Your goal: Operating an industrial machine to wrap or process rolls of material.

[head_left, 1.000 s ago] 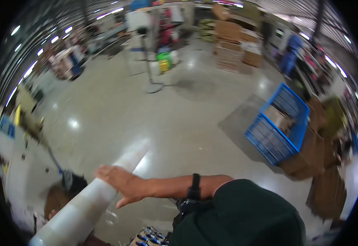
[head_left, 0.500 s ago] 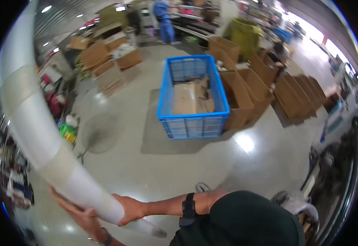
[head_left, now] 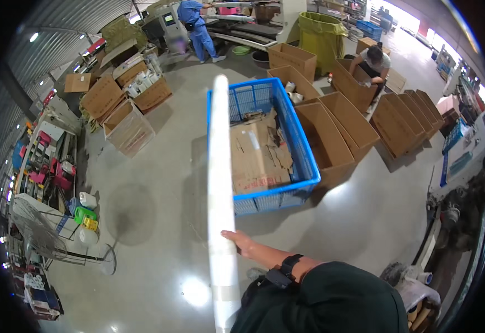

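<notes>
A long white wrapped roll (head_left: 220, 166) runs up the middle of the view, with pale bands of tape around it. Its far end appears in front of the left side of the blue crate (head_left: 275, 191), and its near end passes out at the lower edge. My right hand (head_left: 241, 245) grips the roll from its right side, thumb on top; the other fingers are hidden by the roll. A black watch (head_left: 282, 273) is on that wrist. My left hand is out of sight. Flattened brown cardboard (head_left: 259, 152) lies in the crate.
Open cardboard boxes (head_left: 323, 130) stand right of the crate. Behind them, a seated person (head_left: 374, 64) works at a box. At the back stands a person in blue (head_left: 195, 28). A fan (head_left: 37, 227) stands at left, more boxes (head_left: 126, 119) far left, machinery (head_left: 461, 150) at right.
The roll has swung from the far left to the middle and now points away from me. My left hand, earlier under the roll, has left the view. My right hand stays on it.
</notes>
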`<state>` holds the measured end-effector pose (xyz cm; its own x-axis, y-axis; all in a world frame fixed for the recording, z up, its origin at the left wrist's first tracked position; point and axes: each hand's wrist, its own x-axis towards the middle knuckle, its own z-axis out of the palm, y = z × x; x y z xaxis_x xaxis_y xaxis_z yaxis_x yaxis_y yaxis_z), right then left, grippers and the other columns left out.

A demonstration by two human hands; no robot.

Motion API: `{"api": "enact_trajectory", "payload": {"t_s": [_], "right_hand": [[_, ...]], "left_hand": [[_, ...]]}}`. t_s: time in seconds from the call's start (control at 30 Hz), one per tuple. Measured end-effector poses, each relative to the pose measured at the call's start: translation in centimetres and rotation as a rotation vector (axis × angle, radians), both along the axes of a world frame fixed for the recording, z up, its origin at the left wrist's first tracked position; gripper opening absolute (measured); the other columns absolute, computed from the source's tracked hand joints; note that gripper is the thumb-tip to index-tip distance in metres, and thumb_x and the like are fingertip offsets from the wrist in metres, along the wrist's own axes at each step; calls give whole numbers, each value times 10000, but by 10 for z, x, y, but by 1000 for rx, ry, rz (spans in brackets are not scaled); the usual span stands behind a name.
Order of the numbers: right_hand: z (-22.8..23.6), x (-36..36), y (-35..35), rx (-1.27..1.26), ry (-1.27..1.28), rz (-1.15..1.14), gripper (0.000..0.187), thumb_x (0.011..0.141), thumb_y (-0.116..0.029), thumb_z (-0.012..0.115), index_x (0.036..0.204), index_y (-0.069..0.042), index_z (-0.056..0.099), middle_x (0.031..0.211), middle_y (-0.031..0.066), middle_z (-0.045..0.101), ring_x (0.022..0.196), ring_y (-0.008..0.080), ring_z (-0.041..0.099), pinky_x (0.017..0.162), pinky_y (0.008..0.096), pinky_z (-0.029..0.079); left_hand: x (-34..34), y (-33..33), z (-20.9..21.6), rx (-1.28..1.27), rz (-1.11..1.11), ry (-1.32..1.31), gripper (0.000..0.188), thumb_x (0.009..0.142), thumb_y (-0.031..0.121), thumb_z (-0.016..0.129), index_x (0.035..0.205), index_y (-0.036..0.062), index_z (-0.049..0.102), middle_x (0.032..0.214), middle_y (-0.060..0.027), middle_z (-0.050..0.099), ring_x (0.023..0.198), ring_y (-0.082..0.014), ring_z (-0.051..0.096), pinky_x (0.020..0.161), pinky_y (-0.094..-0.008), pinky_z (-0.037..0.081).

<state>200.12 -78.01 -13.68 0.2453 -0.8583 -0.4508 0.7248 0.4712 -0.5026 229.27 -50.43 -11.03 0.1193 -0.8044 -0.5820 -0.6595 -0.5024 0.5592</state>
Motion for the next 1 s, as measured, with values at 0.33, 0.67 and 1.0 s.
{"api": "enact_trajectory", "payload": {"t_s": [0.33, 0.67, 1.0], "right_hand": [[-47, -214, -256, 11, 109, -429, 629, 860, -323, 655, 1346, -27, 387, 1207, 125, 567, 1032, 229, 582, 828, 409, 515], [-109, -271, -234, 242, 409, -365, 476, 886, -326, 619, 1282, -136, 434, 1135, 82, 558, 906, 231, 625, 696, 365, 510], [-247, -210, -57, 152, 801, 1206, 195, 886, -249, 571, 872, -56, 598, 575, 75, 537, 467, 197, 526, 419, 340, 430]], "left_hand": [[-83, -184, 47, 224, -390, 72, 860, 803, 470, 653, 1446, 36, 281, 1217, -176, 577, 961, -267, 621, 840, -424, 497], [-300, -417, 7, -291, -48, 496, 738, 769, 214, 737, 1393, 63, 373, 1214, -203, 575, 1059, -277, 604, 854, -379, 484], [28, 121, -90, -345, 1705, -379, 697, 700, 305, 772, 1270, 4, 509, 1058, -231, 636, 965, -313, 627, 832, -383, 505]]}}
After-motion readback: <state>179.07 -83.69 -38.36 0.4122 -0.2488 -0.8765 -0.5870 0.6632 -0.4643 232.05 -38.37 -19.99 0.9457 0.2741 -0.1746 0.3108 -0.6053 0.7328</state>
